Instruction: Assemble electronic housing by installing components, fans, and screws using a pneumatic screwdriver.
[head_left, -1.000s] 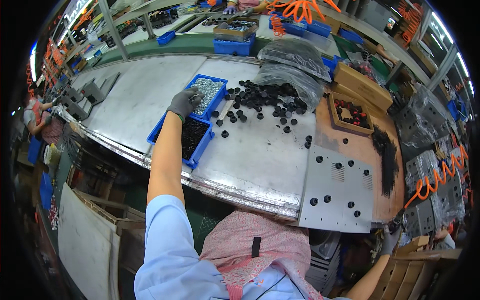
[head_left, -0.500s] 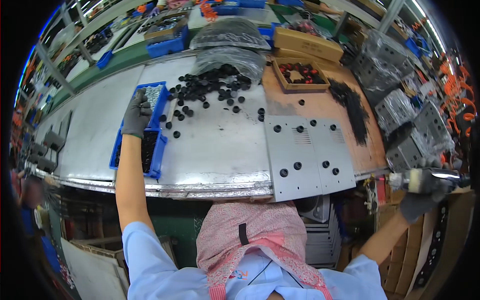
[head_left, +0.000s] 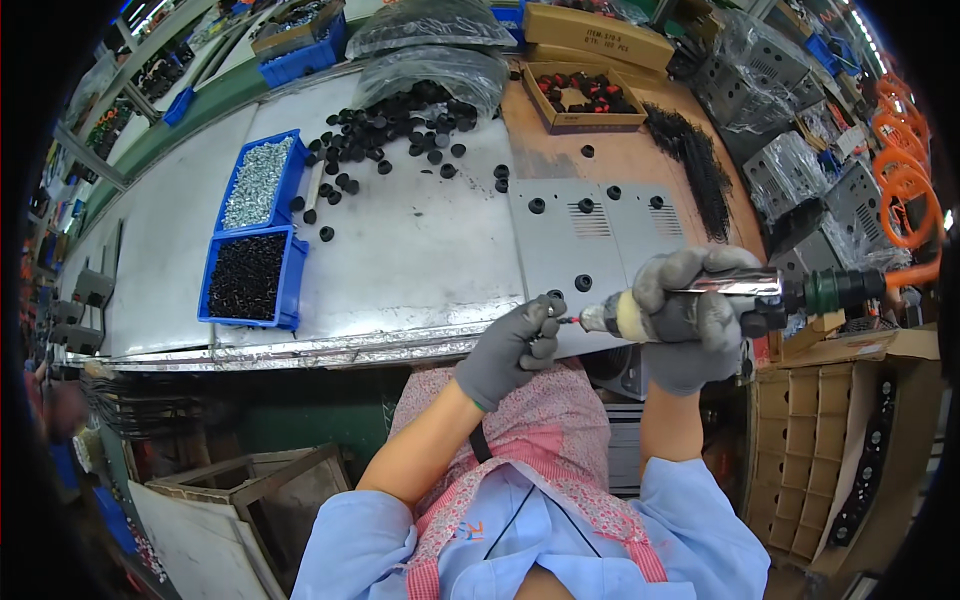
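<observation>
1. The right hand, gloved grey, is wrapped tight around a powered screwdriver held level just off the near edge of the workbench, tip pointing left.
2. The left hand, also gloved, is pinched together at that tip, fingertips closed on something too small to make out.
3. Both hands meet over the bench lip, just in front of the grey metal plate dotted with black grommets.
4. Open bench surface lies left of the plate, between it and two blue bins; loose black caps scatter behind.
5. The screwdriver's hose runs off the right rim; the boxes there are bent by the lens and partly cut off.
</observation>
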